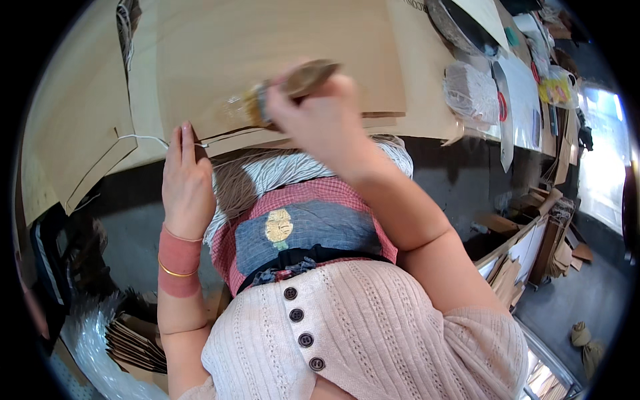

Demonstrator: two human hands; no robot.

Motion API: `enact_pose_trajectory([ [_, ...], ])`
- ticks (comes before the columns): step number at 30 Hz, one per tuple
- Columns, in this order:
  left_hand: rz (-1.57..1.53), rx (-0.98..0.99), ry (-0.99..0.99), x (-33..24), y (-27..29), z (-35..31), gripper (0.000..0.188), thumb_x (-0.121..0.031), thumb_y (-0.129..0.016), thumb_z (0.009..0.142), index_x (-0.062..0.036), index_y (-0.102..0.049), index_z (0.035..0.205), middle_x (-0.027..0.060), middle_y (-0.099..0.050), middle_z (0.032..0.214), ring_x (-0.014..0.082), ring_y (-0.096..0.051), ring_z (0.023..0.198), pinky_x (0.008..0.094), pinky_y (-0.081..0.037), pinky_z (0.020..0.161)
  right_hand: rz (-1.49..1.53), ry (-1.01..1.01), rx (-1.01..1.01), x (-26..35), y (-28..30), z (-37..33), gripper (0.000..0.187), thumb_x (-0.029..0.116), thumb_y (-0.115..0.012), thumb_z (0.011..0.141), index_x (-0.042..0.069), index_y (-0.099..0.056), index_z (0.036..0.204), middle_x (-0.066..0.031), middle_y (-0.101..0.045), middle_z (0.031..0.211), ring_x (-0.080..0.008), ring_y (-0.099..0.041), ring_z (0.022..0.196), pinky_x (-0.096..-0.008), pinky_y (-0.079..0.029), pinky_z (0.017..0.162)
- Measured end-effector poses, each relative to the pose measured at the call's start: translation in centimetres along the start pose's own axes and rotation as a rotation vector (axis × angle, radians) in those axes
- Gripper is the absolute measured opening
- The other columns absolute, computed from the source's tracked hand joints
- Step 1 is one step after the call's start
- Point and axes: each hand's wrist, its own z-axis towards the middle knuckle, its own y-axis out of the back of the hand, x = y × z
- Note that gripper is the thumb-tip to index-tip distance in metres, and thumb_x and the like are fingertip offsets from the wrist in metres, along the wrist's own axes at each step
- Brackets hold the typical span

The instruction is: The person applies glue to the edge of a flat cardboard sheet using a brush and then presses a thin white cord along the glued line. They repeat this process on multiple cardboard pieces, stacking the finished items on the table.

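My right hand (320,117) is clenched round the brush (293,87), bristles on the brown paper sheet (267,47); my left hand (187,180) lies flat, fingers pinning the white string (143,138) at the sheet's near edge.

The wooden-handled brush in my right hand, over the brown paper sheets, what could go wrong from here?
1. The wooden-handled brush, gripped by the right hand, works close to the left hand; it may well smear the fingertips.
2. The thin white cord lies loose beside those fingers on the brown paper sheets; it could slip out of place.
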Motion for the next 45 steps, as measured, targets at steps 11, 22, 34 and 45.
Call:
enact_pose_trajectory([
  [11,0.066,0.057,0.019,-0.4,0.2,0.2,0.007,0.003,-0.055,0.073,0.0084,-0.055,0.068,0.0309,-0.032,0.141,0.0459,-0.034,0.129,0.0468,-0.033,0.105,-0.659,-0.182,-0.08,-2.0,10.5,1.0,0.025,0.024,-0.064,0.075,0.0,-0.067,0.081,-0.0077,-0.066,0.064,-0.013,-0.064,0.065,-0.0302,-0.049,0.061],
  [22,-0.501,-0.035,-0.106,-0.1,3.9,-0.9,0.006,0.0,-0.055,0.079,0.004,-0.055,0.074,0.0288,-0.049,0.126,0.0391,-0.046,0.12,0.0432,-0.038,0.097,-1.186,0.131,-0.13,-11.5,30.1,-2.8,0.038,-0.006,-0.06,0.069,0.009,-0.067,0.103,-0.0108,-0.063,0.094,-0.0307,-0.061,0.086,-0.0382,-0.049,0.075],
  [34,-0.891,-0.299,0.071,0.9,14.9,-4.2,0.009,-0.006,-0.063,0.079,0.0012,-0.061,0.074,0.0059,-0.054,0.062,0.0124,-0.043,0.051,0.0259,-0.032,0.048,0.236,0.106,0.68,-2.1,10.0,-8.7,0.024,-0.003,-0.06,0.077,0.001,-0.063,0.1,-0.0131,-0.064,0.091,-0.0292,-0.06,0.089,-0.0336,-0.048,0.088],
  [45,-0.827,-0.374,0.047,3.2,16.3,-4.3,0.008,-0.003,-0.057,0.085,0.0039,-0.06,0.081,0.0052,-0.054,0.07,0.0111,-0.047,0.061,0.0223,-0.032,0.054,0.453,0.069,0.57,0.7,8.0,-8.1,0.018,0.003,-0.062,0.084,-0.001,-0.065,0.101,-0.0123,-0.064,0.085,-0.0256,-0.061,0.078,-0.0326,-0.049,0.07],
])
